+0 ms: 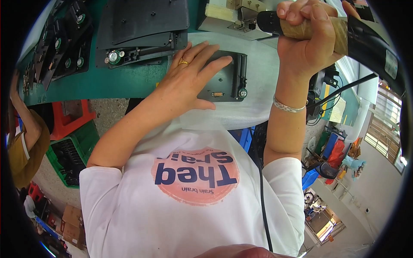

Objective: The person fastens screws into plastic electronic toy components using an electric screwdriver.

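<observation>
The landmark is the thin black rectangular plastic panel (229, 74) with a raised rim, lying face up on a white, satiny foam sheet (263, 92) over the smooth green tabletop (124, 84). At its lower right corner sits a round green-edged metallic disc (243, 93); along its lower edge, a small brass-coloured connector (218, 94).

The left hand (187, 81) lies palm down over the panel's left portion, fingers extended and moderately spread, pinching nothing; the thumb is at the lower edge. A gold ring (183, 61) is on one finger.

Above and to the right of the panel, well apart from it, the right hand (307, 41) has its fingers wrapped tightly around a black cylindrical hand tool with a tan taped grip (297, 32). The tool's ridged black nose points left. A patterned silver bangle (289, 105) rings the wrist.

Up and left of the panel is a stack of matt black moulded plates (144, 21), overlapping unevenly. Farther left, more black plastic assemblies (64, 43) stand tilted. Beyond the panel's upper edge is a cream box-shaped fixture with metal fittings (221, 19).
</observation>
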{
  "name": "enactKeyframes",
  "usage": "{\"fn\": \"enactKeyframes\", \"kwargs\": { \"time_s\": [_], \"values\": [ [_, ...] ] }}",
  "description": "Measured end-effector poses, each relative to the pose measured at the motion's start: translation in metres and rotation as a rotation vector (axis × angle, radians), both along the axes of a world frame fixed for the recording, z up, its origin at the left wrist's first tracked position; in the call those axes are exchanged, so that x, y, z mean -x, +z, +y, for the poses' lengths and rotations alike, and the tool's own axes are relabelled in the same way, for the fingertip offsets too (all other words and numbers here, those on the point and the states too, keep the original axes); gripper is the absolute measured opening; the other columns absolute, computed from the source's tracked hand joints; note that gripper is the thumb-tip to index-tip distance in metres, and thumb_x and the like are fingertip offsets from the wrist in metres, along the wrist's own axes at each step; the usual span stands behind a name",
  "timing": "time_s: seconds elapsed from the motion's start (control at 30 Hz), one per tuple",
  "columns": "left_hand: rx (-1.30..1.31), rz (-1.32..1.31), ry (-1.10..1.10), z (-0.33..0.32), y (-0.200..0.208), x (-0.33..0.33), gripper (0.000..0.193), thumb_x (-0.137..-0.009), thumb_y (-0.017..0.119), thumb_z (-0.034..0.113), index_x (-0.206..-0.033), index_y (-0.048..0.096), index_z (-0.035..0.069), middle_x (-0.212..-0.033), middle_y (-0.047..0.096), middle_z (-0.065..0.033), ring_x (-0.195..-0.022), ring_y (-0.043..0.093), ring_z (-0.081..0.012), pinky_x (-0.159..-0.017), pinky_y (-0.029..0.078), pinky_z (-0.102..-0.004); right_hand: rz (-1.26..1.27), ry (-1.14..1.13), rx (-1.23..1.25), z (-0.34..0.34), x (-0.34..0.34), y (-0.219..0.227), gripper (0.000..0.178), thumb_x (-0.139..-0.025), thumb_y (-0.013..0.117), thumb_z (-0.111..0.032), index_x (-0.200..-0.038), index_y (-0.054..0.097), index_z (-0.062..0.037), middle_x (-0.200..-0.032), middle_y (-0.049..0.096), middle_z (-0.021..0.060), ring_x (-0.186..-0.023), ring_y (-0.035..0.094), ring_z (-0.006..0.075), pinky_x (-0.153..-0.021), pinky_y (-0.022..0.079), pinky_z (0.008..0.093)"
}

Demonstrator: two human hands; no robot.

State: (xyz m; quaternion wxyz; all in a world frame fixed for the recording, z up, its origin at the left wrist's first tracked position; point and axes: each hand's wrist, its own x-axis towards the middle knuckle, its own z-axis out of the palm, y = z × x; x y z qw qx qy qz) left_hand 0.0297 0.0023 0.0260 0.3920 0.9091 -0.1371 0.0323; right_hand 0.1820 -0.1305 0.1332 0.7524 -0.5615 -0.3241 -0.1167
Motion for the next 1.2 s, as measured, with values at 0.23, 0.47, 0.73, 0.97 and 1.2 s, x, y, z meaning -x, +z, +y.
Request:
{"fn": "enactKeyframes", "kwargs": {
  "time_s": [0.23, 0.47, 0.73, 0.97, 1.2],
  "values": [
    [0.005, -0.02, 0.006, 0.0, -0.002, 0.0, 0.11, -0.056, 0.096, 0.025, -0.152, 0.042, 0.019, -0.158, 0.04, -0.0124, -0.149, 0.032, -0.0362, -0.125, 0.02, -0.0565, 0.078, 0.136, 0.044, 0.0, 0.004, 0.004, 0.058, -0.095, 0.066, -0.005, -0.145, 0.037, -0.0057, -0.076, 0.055, 0.0055, -0.055, 0.055, 0.0132, -0.056, 0.053, 0.0335],
    [-0.002, -0.076, 0.038, 0.0, 0.001, 0.004, 0.087, -0.065, 0.092, 0.02, -0.143, 0.054, 0.019, -0.156, 0.043, -0.0125, -0.147, 0.036, -0.0382, -0.122, 0.026, -0.0554, 0.063, 0.374, 0.027, -0.078, -0.005, -0.017, 0.011, -0.096, 0.053, -0.008, -0.098, 0.06, -0.0007, -0.075, 0.052, 0.0071, -0.065, 0.051, 0.0178, -0.06, 0.046, 0.0395],
    [-0.043, -0.33, -0.08, -0.025, -0.001, 0.008, 0.057, -0.064, 0.09, 0.022, -0.119, 0.073, 0.026, -0.141, 0.052, -0.0045, -0.137, 0.045, -0.0288, -0.114, 0.035, -0.0501, 0.153, 0.255, -0.058, -0.1, 0.054, -0.034, 0.058, -0.094, 0.058, -0.003, -0.146, 0.034, -0.0085, -0.079, 0.055, 0.0104, -0.054, 0.052, 0.0191, -0.052, 0.051, 0.0409],
    [-0.122, -0.408, -0.072, -0.034, -0.013, 0.002, 0.056, -0.063, 0.089, 0.026, -0.116, 0.072, 0.03, -0.137, 0.052, -0.0028, -0.135, 0.045, -0.0261, -0.115, 0.034, -0.0507, 0.161, 0.193, -0.093, -0.095, 0.06, -0.044, 0.059, -0.093, 0.059, -0.001, -0.145, 0.032, -0.0064, -0.077, 0.055, 0.01, -0.052, 0.051, 0.0186, -0.05, 0.052, 0.0405],
    [-0.128, -0.438, -0.062, -0.035, -0.016, 0.0, 0.054, -0.064, 0.089, 0.025, -0.115, 0.072, 0.03, -0.138, 0.052, -0.003, -0.136, 0.044, -0.0269, -0.116, 0.034, -0.0493, 0.154, 0.197, -0.102, -0.09, 0.059, -0.045, 0.06, -0.092, 0.06, 0.001, -0.145, 0.032, -0.0053, -0.077, 0.056, 0.0103, -0.051, 0.05, 0.0188, -0.049, 0.052, 0.0407]
  ]
}}
